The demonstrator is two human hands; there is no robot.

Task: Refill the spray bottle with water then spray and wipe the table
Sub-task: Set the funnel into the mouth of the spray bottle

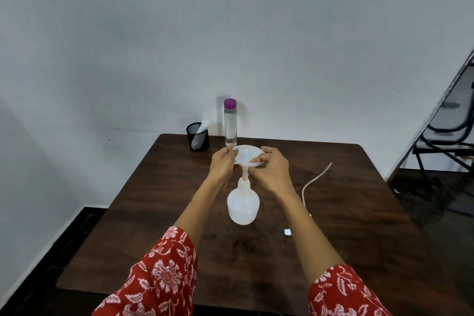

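A dark brown wooden table (333,213) stands against a pale wall (230,20) and carries everything the two hands work on. Beyond the right fingers, off the table's right side, a dark metal chair (446,136) stands on the floor. Red floral sleeves (164,272) cover both forearms near the bottom edge. Just below the fingers of both hands stands the white translucent spray bottle (243,206), upright, its head off and its neck open; no label or writing can be read on it. A white funnel (248,156) sits with its stem down in that neck, its wide mouth level with the fingers. The left hand (222,165) pinches the funnel's left rim between curled fingers and thumb, and the right hand (273,170) pinches the right rim the same way, thumb lying across the near edge. Just behind the fingers, close to the wall, a tall clear water bottle (230,123) with a purple cap stands upright, holding clear liquid; no brand shows on it. To the left of it, beyond the left fingers, a black mesh cup (197,140) holds a white cloth or tissue. To the right of the right fingers a thin pale tube (314,179) curves across the table toward a small white piece (287,232) that is partly hidden by the right forearm.
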